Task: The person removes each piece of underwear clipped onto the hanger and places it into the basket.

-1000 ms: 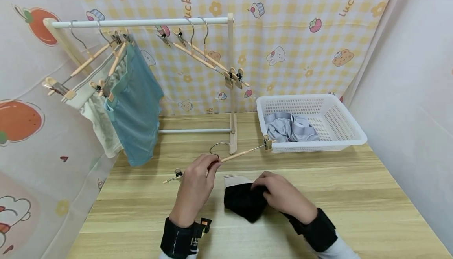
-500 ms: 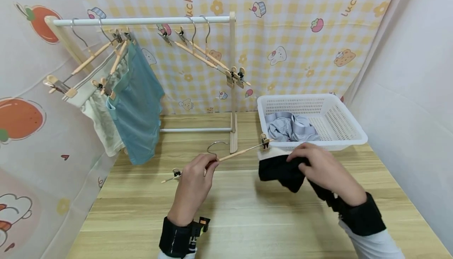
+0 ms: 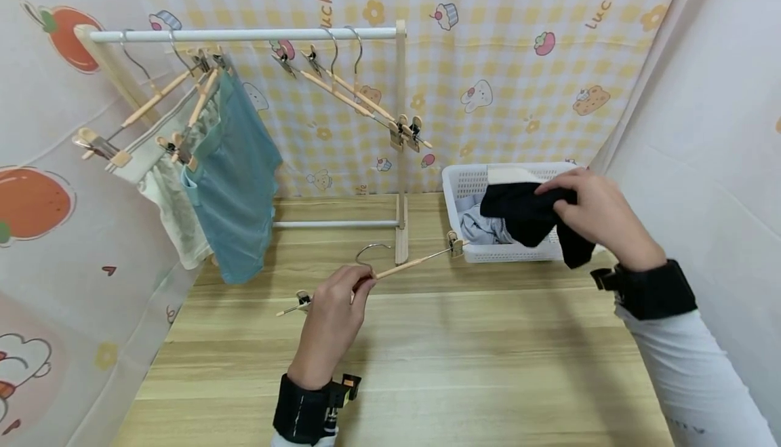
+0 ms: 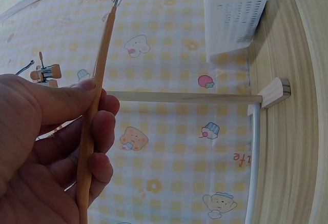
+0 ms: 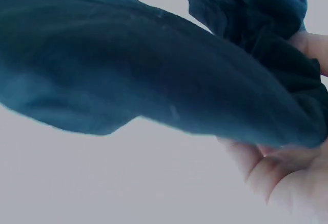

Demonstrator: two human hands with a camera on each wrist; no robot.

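L hand (image 3: 332, 304) pinches wooden clip hanger (image 3: 403, 268) w/ metal hook; R hand (image 3: 601, 213) grips black cloth garment (image 3: 518, 206) w/ white band, over white plastic basket (image 3: 488, 254)

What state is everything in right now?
Left hand: gripping hanger
Right hand: holding black garment
Hanger: held, unloaded
Black garment: held, loosely bunched
Basket: upright, gray garment inside
Gray garment: crumpled
Blue garment: clipped, hanging
Pale garment: clipped, hanging
Rack: standing
Rack's right hangers: unloaded

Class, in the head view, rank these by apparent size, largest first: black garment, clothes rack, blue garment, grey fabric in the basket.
1. Clothes rack
2. Blue garment
3. Black garment
4. Grey fabric, judging only its visible part; it is partly hidden
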